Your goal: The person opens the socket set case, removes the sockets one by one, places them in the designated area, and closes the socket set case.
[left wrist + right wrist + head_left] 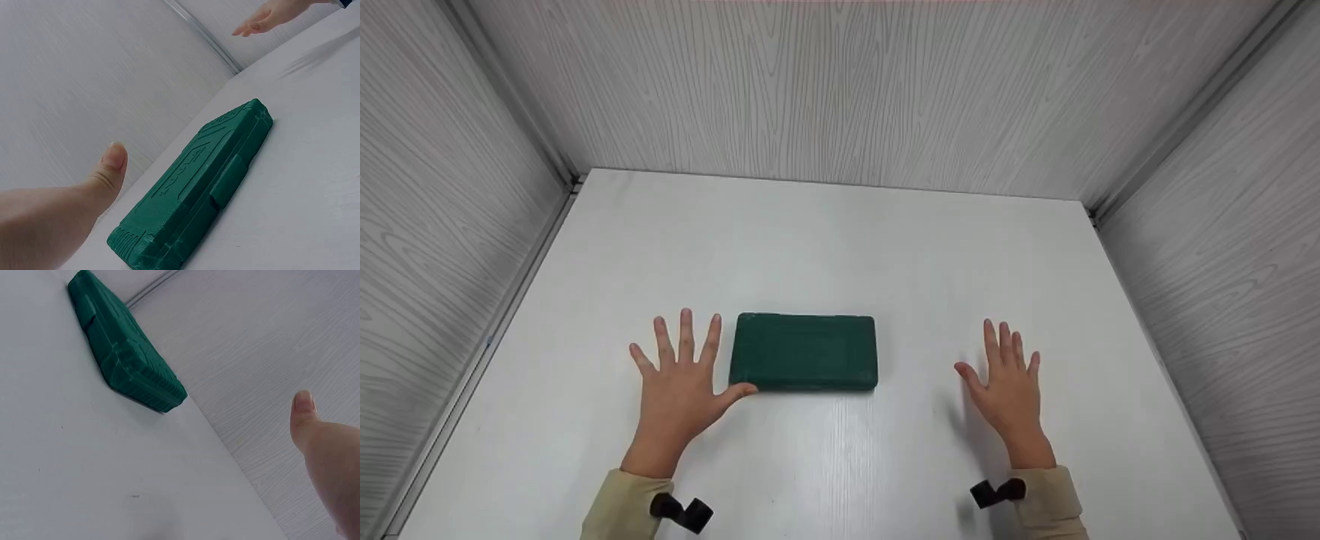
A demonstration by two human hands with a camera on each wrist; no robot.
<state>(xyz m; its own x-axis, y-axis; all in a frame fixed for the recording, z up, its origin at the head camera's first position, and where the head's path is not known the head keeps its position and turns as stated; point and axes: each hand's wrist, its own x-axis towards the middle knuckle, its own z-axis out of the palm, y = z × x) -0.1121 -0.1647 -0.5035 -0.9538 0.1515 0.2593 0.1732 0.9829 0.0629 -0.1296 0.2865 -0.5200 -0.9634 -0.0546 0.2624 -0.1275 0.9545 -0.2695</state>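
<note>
A green plastic tool case [804,352] lies flat and closed near the middle of the white table, with raised lettering on its lid and a latch on its near side in the left wrist view. Just left of it, my left hand [679,394] is held palm down with the fingers spread; its thumb appears over the case's near left corner in the head view, but the left wrist view shows no grip. Well to the right of the case, my right hand [1009,394] hovers above the table, fingers straight, holding nothing.
The white table [840,247] is bounded by a pale wood-grain back wall [840,90], a left wall [435,225] and a right wall [1222,262]. A black wrist mount [682,514] is on the left sleeve, another mount [997,493] on the right.
</note>
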